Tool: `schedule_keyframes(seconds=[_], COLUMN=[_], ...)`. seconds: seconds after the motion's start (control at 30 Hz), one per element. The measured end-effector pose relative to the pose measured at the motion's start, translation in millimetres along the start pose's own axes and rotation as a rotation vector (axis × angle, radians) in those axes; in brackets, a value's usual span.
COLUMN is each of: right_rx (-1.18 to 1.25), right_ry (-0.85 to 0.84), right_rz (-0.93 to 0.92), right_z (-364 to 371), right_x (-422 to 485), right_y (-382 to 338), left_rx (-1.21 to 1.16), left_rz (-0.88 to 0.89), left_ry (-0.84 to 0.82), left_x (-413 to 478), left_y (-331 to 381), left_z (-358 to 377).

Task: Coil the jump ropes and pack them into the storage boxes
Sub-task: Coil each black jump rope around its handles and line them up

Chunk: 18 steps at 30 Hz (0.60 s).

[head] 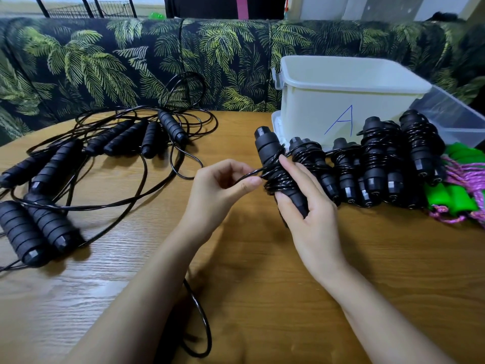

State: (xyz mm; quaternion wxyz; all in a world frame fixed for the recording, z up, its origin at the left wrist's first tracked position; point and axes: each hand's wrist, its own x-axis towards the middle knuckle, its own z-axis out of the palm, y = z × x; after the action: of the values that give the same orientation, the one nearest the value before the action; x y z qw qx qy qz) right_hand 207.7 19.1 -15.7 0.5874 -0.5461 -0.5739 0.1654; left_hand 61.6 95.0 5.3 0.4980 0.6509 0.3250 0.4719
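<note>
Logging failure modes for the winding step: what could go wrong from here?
1. The loose cord runs under the left forearm; it may snag as it is pulled.
2. The wraps on the handles are unsecured; if the left hand drops the cord, they may uncoil in the right hand.

right hand [307, 206] covers the lower half of the wrapped handles [270, 151] it grips; one handle or two there, can't tell. black cord [252, 175] pinched by left hand [220, 190] vanishes behind its fingers. loop [202, 319] runs under the left forearm, join hidden. clear box [451, 119] and green-handled purple rope [456, 179] cut by right edge. white box [341, 101] inside out of sight, base hidden behind coiled ropes [375, 164].
</note>
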Motion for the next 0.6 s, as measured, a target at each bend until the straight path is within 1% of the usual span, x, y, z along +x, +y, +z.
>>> schedule_keyframes(seconds=[0.17,0.33,0.4,0.5,0.6], right_rx=[0.067,0.118,0.158,0.225,0.242], right_ry=[0.001,-0.023,-0.040,-0.056,-0.069], right_rz=[-0.003,-0.001,0.007,0.019,0.032], right_z=[0,1,2,1,0], right_x=[-1,-2,-3,-3,-3], right_y=[-9,-14,-14,-15,-14], left_rx=[-0.048,-0.025,-0.009,-0.030,-0.109], left_rz=[-0.058,-0.126,-0.163,-0.155,-0.157], left_ry=[-0.022,0.041,-0.016,-0.133,-0.105], left_x=[2,3,1,-1,-2], left_y=[-2,-3,-2,1,1], left_z=[-6,-4,-3,1,3])
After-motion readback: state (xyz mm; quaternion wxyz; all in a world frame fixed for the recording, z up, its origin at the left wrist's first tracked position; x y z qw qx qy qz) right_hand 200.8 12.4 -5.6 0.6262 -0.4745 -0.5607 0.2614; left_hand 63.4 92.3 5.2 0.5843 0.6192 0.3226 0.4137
